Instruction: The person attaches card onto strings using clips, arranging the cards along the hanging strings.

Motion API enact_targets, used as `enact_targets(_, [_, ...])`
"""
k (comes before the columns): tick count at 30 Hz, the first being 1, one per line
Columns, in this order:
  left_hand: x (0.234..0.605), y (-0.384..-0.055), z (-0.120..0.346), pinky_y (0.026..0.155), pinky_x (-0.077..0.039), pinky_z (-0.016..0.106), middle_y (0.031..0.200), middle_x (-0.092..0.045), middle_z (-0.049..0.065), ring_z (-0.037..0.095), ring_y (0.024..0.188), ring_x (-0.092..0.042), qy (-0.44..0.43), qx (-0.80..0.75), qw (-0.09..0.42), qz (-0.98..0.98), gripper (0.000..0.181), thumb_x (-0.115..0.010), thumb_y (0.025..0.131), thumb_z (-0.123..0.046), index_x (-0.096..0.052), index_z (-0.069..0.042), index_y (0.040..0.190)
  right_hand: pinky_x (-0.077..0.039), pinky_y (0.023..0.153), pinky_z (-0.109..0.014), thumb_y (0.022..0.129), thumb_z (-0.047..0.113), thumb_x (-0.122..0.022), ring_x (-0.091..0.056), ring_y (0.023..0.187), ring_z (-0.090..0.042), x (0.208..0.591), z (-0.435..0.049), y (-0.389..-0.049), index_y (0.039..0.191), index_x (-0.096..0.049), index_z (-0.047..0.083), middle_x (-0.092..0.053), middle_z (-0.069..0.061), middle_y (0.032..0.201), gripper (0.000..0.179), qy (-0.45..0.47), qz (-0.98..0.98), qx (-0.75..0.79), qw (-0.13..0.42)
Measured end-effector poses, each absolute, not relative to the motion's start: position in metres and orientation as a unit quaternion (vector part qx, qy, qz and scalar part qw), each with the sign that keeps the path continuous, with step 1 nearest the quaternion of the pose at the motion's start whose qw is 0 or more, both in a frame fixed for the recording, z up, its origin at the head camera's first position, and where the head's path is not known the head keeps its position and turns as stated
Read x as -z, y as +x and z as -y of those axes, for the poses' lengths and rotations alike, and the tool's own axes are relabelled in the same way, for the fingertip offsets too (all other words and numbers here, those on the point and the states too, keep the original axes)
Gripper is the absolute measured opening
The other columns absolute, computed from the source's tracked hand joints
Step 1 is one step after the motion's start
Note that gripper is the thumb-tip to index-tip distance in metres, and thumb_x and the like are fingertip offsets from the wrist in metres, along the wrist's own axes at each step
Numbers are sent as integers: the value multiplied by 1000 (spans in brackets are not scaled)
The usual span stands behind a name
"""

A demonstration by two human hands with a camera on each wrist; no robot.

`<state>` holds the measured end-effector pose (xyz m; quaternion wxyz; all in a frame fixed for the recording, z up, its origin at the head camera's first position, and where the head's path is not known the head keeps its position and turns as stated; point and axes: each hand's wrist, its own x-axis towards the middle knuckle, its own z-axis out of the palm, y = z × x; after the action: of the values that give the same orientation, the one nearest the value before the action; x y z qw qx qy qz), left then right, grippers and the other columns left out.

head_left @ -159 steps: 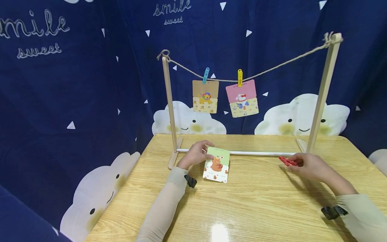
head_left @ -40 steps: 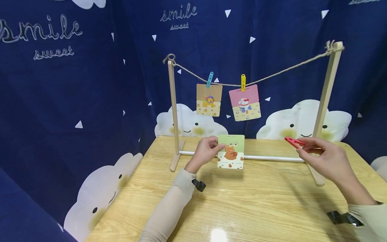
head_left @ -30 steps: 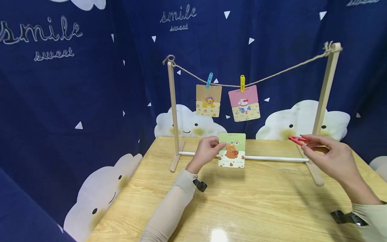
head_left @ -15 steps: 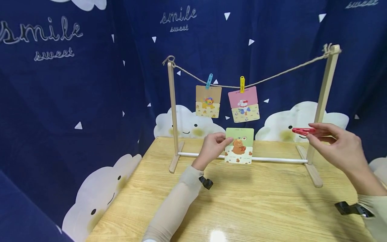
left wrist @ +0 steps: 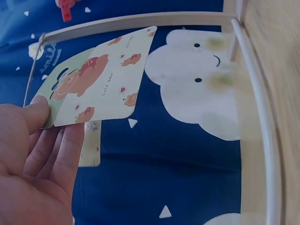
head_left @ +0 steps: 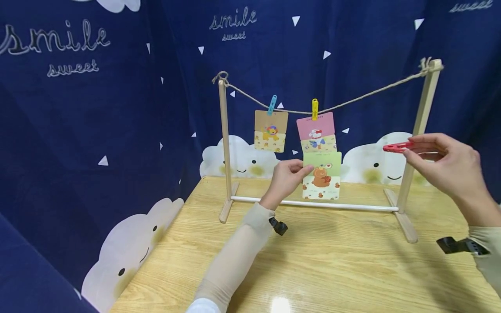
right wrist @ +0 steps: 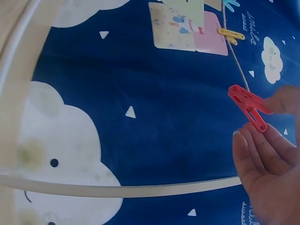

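Observation:
My left hand (head_left: 288,179) pinches the left edge of a green and white bear card (head_left: 322,176), held upright above the table. From the head camera this card covers the lower edge of a pink rabbit card (head_left: 316,126), which hangs from the rope (head_left: 369,92) by a yellow clothespin (head_left: 315,108). Off to the right, my right hand (head_left: 450,167) pinches a red clothespin (head_left: 397,147) between thumb and fingers, apart from the rope. A tan lion card (head_left: 270,135) hangs further left under a blue clothespin (head_left: 272,104).
The rope sags between a left wooden post (head_left: 224,139) and a right wooden post (head_left: 422,117). A white rod (head_left: 352,207) joins their feet low over the wooden table (head_left: 332,261). A dark blue curtain (head_left: 129,87) with clouds stands behind and at the left.
My left hand has carried the bear card up and right from near the tabletop. My right hand has risen with the red clothespin and moved right. The hanging cards stay on the rope.

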<state>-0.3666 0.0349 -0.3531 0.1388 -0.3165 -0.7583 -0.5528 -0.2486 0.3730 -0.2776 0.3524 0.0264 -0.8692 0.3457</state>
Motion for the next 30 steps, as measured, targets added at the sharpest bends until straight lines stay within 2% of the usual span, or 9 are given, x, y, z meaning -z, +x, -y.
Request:
enact_targets(4, [342,-367,-45,51,-40,23,69,-71,-2,11,58,-59,-307,567,139,751,26,-74,98,-36,-74,-14,83,-41,64,-2,94,30,-77,-54,77,17,258,-373,-253,133,-66,7,-56,32,97,47,27,873,-332,357])
enact_targets(8, [335,-368,-55,56,-47,23,73,-73,-3,9,61,-60,-306,570,140,749,24,-75,97,-34,-77,-12,87,-37,68,-1,96,33,-73,-50,79,14,241,-374,-259,137,-65,8,-70,5,107,49,20,884,-302,356])
enact_targets(11, [331,-369,-60,54,-45,23,71,-72,-2,11,60,-59,-308,561,143,755,25,-74,97,-36,-78,-13,89,-36,67,-6,96,35,-72,-48,79,12,231,-375,-263,138,-65,10,-70,-18,119,50,18,890,-286,356])
enact_targets(17, [321,-372,-69,53,-48,23,75,-74,-5,20,64,-68,-296,561,152,758,25,-75,96,-37,-77,-13,88,-36,65,-13,96,35,-70,-46,80,5,214,-369,-270,139,-65,11,-70,-23,121,49,23,892,-270,363])
enact_targets(23, [309,-375,-81,53,-45,22,78,-72,-5,12,62,-64,-290,562,176,754,25,-77,95,-34,-77,-11,86,-38,63,-14,96,35,-69,-49,81,-3,198,-365,-276,139,-65,13,-69,-6,109,48,26,892,-270,362])
enact_targets(26, [304,-376,-89,54,-46,20,78,-72,-3,6,61,-61,-283,562,180,756,24,-77,95,-34,-78,-10,90,-37,63,-12,97,34,-67,-49,83,-7,191,-364,-281,141,-64,13,-70,-14,116,49,30,895,-263,359])
enact_targets(30, [297,-376,-100,57,-52,19,85,-77,-2,3,64,-65,-273,569,172,756,24,-78,94,-33,-80,-10,97,-37,63,-13,99,34,-65,-48,86,-11,180,-363,-286,143,-63,13,-68,-24,125,49,38,898,-258,354])
